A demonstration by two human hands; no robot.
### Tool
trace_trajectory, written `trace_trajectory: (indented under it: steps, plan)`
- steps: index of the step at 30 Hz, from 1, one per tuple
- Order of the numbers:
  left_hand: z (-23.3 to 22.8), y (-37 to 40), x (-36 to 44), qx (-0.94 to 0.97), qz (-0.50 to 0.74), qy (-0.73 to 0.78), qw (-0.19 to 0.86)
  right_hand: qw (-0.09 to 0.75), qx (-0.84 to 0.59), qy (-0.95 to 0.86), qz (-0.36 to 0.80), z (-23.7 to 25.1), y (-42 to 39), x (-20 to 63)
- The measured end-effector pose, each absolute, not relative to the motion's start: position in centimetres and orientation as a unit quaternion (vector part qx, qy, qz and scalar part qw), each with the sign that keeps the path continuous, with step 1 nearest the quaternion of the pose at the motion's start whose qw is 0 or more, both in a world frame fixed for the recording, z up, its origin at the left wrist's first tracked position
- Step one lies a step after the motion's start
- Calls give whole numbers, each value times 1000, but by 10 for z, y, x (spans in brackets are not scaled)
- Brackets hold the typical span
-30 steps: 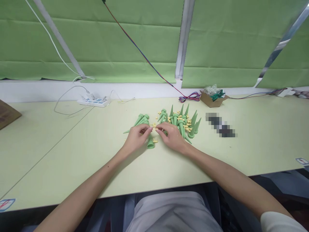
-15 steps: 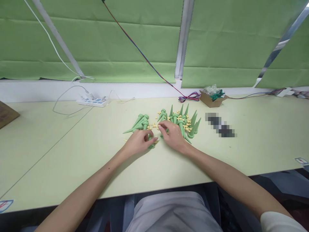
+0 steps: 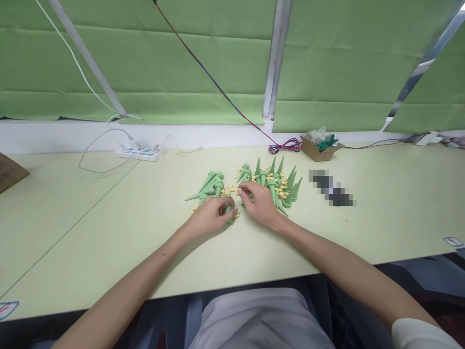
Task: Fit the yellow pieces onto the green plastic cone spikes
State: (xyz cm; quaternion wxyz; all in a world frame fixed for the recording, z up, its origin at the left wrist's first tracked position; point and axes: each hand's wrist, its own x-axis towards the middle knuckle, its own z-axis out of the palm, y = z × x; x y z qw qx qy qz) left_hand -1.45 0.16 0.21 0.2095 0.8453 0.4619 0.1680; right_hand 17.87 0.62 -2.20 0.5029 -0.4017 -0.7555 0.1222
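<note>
Green cone spike (image 3: pixel 227 213) pinched in left hand (image 3: pixel 210 218) mid-table; right hand (image 3: pixel 259 203) nips a yellow clip (image 3: pixel 236 189). Light, stiff plastic — best gripped by the wide end.

No text, label or number could be read anywhere; the stickers (image 3: pixel 453 241) at the table's (image 3: pixel 109 232) four and eight o'clock edges were too small.

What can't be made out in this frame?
- Head view: whatever the left hand pinches is hidden by its fingers.
- Right hand fingertips cover the small yellow pieces; contact unclear.
- A dark object is pixelated.
- Contents of the cardboard box are too small to identify.
</note>
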Motion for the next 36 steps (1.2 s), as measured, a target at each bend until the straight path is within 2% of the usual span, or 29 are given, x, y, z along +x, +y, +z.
trace_trajectory:
  steps: [10,16,21,36]
  plan:
    - [0,4,-15,814,277,466,207,505,-397,-757,121,-21,6,179]
    - [2,3,-13,751,361,472,290,511,-397,-754,119,-19,5,179]
    - [5,5,-12,662,427,470,398,518,-389,-753,115,-19,4,179]
    - [8,8,-14,588,418,411,557,529,-378,-752,109,-17,1,177]
